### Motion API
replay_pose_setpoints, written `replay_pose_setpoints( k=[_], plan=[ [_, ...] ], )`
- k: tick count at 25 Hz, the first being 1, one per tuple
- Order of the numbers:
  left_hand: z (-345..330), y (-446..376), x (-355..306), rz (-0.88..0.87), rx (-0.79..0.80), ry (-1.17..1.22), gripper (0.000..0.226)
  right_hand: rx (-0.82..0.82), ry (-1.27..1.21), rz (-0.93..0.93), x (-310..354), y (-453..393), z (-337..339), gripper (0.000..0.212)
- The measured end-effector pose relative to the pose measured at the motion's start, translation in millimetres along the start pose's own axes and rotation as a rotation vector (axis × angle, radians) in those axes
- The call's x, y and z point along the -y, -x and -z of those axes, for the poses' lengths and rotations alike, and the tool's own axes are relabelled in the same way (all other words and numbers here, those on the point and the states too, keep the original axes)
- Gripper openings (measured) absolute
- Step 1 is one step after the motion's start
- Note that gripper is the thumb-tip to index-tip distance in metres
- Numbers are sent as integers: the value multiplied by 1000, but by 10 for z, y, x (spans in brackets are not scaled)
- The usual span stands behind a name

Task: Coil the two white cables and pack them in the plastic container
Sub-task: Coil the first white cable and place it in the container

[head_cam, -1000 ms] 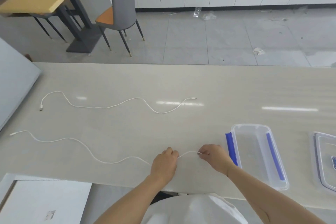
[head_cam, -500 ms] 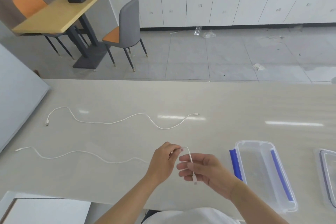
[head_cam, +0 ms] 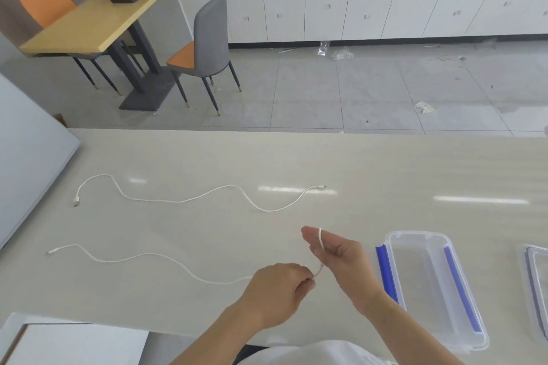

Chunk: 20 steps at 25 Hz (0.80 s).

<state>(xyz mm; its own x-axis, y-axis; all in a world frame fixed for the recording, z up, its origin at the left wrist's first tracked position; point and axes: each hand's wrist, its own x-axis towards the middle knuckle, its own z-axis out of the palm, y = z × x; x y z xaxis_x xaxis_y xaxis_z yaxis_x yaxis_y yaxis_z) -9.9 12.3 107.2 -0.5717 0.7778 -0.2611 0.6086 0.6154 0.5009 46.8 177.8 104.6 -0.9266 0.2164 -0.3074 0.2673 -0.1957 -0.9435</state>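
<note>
Meanwhile, at a long pale counter (head_cam: pixel 385 169), a person in a white top is working on the nearer of two white cables. The right hand (head_cam: pixel 341 258), lifted just left of the clear plastic container (head_cam: pixel 394 238), is holding its fingers out straight, with the near cable (head_cam: pixel 142 256) looping once around them close to the tips; whether the thumb is pressing the cable down cannot be told. The left hand (head_cam: pixel 275 290), sitting lower and further left of the container, is pinching that same cable between thumb and fingers, a short stretch running taut up to the right hand. From the left hand, the remainder of the near cable is trailing in loose waves along the counter, away from the container, ending in a small plug near the left edge.

The far cable (head_cam: pixel 184 201) is lying untouched, beyond the hands and up-left of the container, snaking across the counter with a plug at each end.

The container is sitting open, lengthwise, with blue clips (head_cam: pixel 385 272) along both long sides and nothing visible inside it. Its lid (head_cam: pixel 536 278) is resting to the right of it, partly cut off at the frame edge.

Beyond the counter, well behind the container, a grey chair (head_cam: pixel 207 38) with an orange seat is standing beside a wooden table (head_cam: pixel 95 24).
</note>
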Motion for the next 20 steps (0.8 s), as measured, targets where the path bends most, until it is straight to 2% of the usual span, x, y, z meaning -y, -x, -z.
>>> replay_pose_setpoints(
  k=[3, 8, 13, 16, 20],
  plan=[
    [309, 53, 30, -14, -6, -34, 24, 172, 302, -31, 14, 16, 67, 31],
    [807, 123, 68, -85, -16, -37, 19, 541, 531, -96, 183, 70, 155, 25],
    [1053, 96, 84, -119, -48, 231, 9, 707, 160, -227, 260, 115, 170, 38],
    [995, 35, 78, -169, -88, 398, 8, 792, 136, -203, 284, 127, 122, 35],
    [761, -58, 132, -56, -218, 638, 8, 779, 19, -149, 329, 160, 79, 34]
  ],
)
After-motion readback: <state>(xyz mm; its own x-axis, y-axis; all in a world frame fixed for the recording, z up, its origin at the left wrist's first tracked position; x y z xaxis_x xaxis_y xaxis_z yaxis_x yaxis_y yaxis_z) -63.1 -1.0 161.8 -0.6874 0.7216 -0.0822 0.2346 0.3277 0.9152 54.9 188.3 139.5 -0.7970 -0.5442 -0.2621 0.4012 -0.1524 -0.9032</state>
